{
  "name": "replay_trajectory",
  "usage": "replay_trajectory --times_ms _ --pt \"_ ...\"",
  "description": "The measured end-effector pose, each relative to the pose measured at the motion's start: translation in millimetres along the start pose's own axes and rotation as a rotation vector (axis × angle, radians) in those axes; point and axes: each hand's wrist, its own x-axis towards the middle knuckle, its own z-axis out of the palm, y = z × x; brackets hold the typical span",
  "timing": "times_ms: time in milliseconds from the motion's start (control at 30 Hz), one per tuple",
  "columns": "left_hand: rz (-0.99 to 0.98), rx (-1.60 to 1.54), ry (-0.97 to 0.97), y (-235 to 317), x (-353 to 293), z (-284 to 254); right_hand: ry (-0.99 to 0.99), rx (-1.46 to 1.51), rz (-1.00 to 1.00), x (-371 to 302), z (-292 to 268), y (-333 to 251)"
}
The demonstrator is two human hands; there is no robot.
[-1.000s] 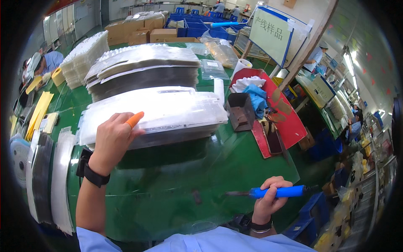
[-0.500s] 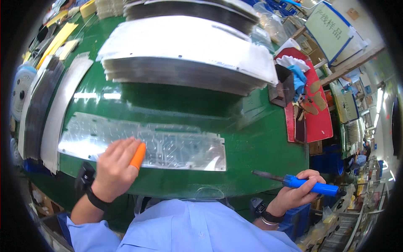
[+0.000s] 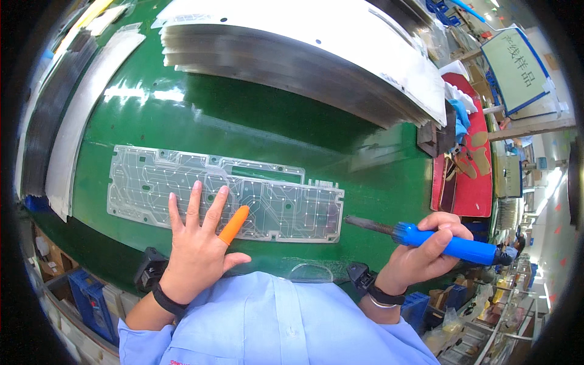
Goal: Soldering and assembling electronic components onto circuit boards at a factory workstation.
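A clear membrane circuit sheet (image 3: 292, 210) with fine silvery traces lies flat on the green table in front of me. My left hand (image 3: 199, 243) rests palm down with spread fingers on its near edge; an orange finger cot (image 3: 234, 225) covers the index finger. In my right hand (image 3: 429, 252) is a blue-handled soldering iron (image 3: 465, 248), gripped round the handle. Its dark metal shaft points left, and the tip lies close to the sheet's right end. Whether the tip touches anything I cannot tell.
Across the far side stands a tall stack of pale sheets (image 3: 304, 79). More sheets (image 3: 91, 115) are piled at the left. To the right, a red mat (image 3: 465, 188) carries a dark metal box (image 3: 435, 139), a blue cloth (image 3: 460, 115) and brown pieces.
My left hand has gone from a raised, bunched pose to lying spread on the sheet. The view has turned and shifted. The soldering iron's tip is closer to the sheet's right end.
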Motion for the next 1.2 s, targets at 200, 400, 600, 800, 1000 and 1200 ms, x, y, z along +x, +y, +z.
replay_trajectory --times_ms 200,400,600,800,1000,1200 --pt "-0.004 -0.085 0.011 -1 2 -3 -0.064 0.047 0.056 -3 14 4" --pt "0.012 -0.048 -0.002 -3 1 -5 -0.157 0.057 0.060 -6 17 8" --pt "0.163 -0.216 -0.082 22 24 -50 -0.199 0.095 0.043 -7 13 8" --pt "0.301 -0.210 -0.105 49 75 -15 0.063 -0.033 0.041 11 -10 9" --pt "0.455 -0.217 -0.019 57 93 13 0.157 -0.049 0.063 5 -31 15" --pt "0.508 -0.089 -0.011 62 95 6 0.147 -0.053 0.086 5 -38 23"
